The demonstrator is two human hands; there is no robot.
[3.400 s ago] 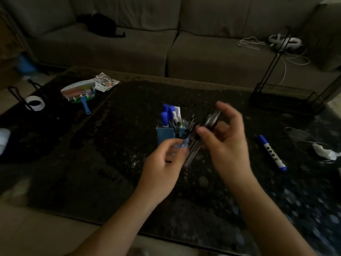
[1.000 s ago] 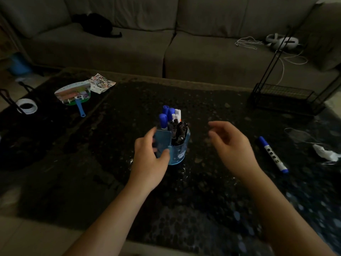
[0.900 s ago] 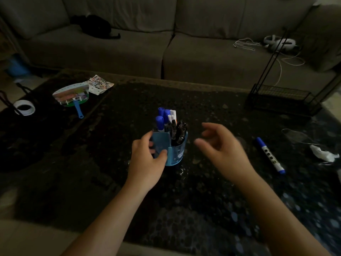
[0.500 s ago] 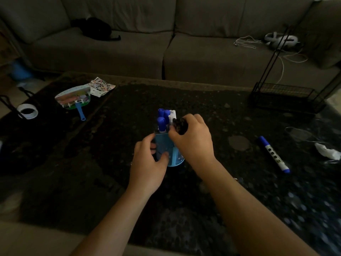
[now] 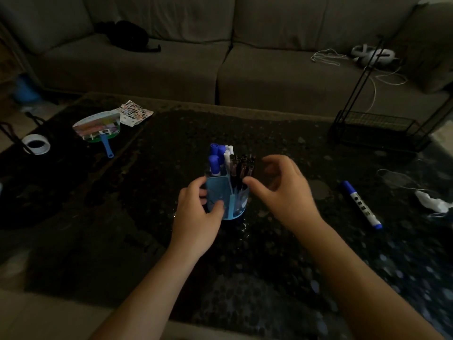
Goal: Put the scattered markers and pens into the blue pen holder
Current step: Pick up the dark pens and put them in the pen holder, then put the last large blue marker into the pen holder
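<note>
The blue pen holder (image 5: 232,203) stands on the dark table (image 5: 147,241) at the centre. Several blue-capped markers (image 5: 215,160) and dark pens (image 5: 242,165) stick up out of it. My left hand (image 5: 198,214) grips the holder's left side with thumb and fingers around it. My right hand (image 5: 282,192) hovers just right of the pens, fingers apart and curled, holding nothing. One white marker with blue cap (image 5: 360,204) lies loose on the table to the right.
A hand fan (image 5: 98,127) and a printed sheet (image 5: 134,114) lie at the back left, a tape roll (image 5: 36,143) at the far left. A black wire rack (image 5: 377,128) stands at the back right. Crumpled white paper (image 5: 431,204) lies at the right edge. A sofa (image 5: 220,57) is behind.
My right hand put the dark pens into the holder, pressed on their tops, and has now lifted off to the right, open. My left hand kept hold of the holder.
</note>
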